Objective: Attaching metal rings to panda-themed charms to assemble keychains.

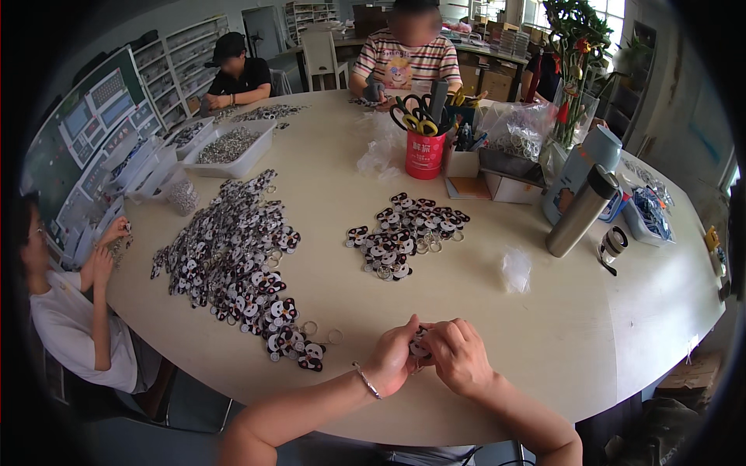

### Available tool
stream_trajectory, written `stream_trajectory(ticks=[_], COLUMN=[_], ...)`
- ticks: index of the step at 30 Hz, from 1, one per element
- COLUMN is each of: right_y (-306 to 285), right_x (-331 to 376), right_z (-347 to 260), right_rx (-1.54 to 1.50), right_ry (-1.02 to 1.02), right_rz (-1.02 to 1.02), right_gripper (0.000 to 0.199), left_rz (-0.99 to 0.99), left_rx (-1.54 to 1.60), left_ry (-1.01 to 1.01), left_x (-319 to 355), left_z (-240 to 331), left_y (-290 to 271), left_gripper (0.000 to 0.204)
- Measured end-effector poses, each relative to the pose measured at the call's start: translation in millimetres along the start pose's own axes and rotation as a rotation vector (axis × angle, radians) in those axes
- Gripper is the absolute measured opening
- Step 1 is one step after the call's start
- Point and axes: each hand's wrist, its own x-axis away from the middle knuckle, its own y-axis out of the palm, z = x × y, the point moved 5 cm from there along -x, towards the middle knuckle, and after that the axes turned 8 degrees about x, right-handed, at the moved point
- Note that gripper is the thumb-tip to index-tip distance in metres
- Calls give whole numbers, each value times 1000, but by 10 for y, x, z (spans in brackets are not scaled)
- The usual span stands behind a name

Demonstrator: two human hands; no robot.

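Near the table's front edge my two hands meet around a black-and-white panda keychain [420,342]. My left hand [392,355] cups it from the left, thumb up along its side. The bent fingers of my right hand [460,356] close on its right part and hide much of it. A large heap of panda keychains [233,241] with metal split rings spreads to the left, its near end tapering toward my left forearm. Beyond my hands lies a smaller pile of the same panda keychains [406,234].
A red can [425,155] of scissors, small boxes [513,186], a steel bottle [581,211] and a blue bottle [579,175] stand at the far right. A crumpled plastic bag [516,270] lies nearer. White bins [229,147] of metal parts sit far left. Other people sit around the table.
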Motion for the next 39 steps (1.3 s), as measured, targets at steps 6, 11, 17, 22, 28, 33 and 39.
stream_trajectory(ticks=[6,11,17,22,28,33,39], right_y=[-309,-482,-693,-603,-141,-399,-629], right_x=[19,3,122,124,352,249,-29], right_z=[120,315,277,1306,1762,1639,1179], right_rx=[-12,-31,-29,106,346,375,315], right_ry=[107,189,189,686,688,681,542], right_rz=[84,159,168,315,47,28,274], right_gripper=[14,17,15,7,3,5,4], left_rz=[-16,-173,3,279,471,330,292], left_rx=[-202,-139,-191,-886,-1529,-2066,-2082], left_ry=[204,235,524,819,1355,823,837], left_x=[-254,-458,-699,-922,-241,722,1035], left_z=[185,249,957,1465,1724,1177,247], left_y=[417,681,335,-111,-79,-159,-447], left_gripper=[41,41,35,32,40,36,57])
